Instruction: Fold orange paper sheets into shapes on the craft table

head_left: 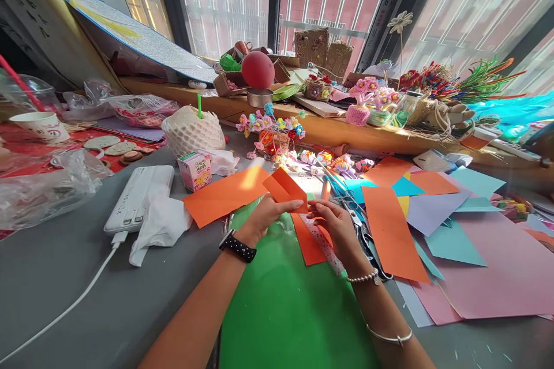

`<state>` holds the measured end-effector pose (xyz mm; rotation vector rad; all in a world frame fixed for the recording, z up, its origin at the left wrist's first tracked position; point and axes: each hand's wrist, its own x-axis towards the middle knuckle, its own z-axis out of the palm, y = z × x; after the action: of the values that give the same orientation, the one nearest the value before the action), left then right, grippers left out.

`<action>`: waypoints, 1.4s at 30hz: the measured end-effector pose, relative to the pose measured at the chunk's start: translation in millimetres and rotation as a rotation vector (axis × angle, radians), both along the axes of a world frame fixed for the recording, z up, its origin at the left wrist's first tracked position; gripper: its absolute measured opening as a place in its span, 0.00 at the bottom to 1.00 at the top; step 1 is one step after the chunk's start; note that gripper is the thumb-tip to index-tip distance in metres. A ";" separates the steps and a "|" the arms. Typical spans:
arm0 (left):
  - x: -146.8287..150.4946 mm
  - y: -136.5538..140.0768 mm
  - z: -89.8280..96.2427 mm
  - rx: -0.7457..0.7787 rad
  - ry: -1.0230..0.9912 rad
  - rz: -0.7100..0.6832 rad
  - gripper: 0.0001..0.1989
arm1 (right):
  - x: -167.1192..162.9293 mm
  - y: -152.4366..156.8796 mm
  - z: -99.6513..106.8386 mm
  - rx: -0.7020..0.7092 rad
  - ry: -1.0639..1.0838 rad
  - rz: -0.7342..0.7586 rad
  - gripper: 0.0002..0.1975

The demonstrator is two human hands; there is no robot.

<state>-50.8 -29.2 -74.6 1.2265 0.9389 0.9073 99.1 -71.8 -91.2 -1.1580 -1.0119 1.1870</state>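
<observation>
A creased piece of orange paper is held up over the green mat. My left hand pinches its lower edge, thumb stretched along the front. At the paper's right corner, the fingers of my right hand are closed on it. Below the hands lie an orange paper strip and a speckled clear ruler, partly covered by my right hand. Scissors rest just right of that hand. Larger orange sheets lie on both sides, one on the left and one on the right.
A white power bank with a cable and a crumpled tissue lie at left. Behind them stand a small pink carton and a coconut with a green straw. Coloured paper is piled at right; crafts line the sill.
</observation>
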 end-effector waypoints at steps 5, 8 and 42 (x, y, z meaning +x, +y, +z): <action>2.1 -1.2 -2.8 0.059 0.148 -0.248 0.13 | 0.3 -0.6 5.5 0.116 -0.193 -0.074 0.10; 2.0 0.5 -7.4 0.123 0.272 -0.318 0.12 | 0.3 -0.7 6.8 0.138 -0.292 -0.105 0.09; 6.3 1.8 -6.3 0.083 0.083 -0.145 0.19 | -7.1 -6.9 0.2 0.465 -0.815 -0.278 0.13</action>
<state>-44.5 -27.4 -80.9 1.3938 0.8727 0.7917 92.0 -78.7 -90.9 -1.3585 -1.5616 0.1961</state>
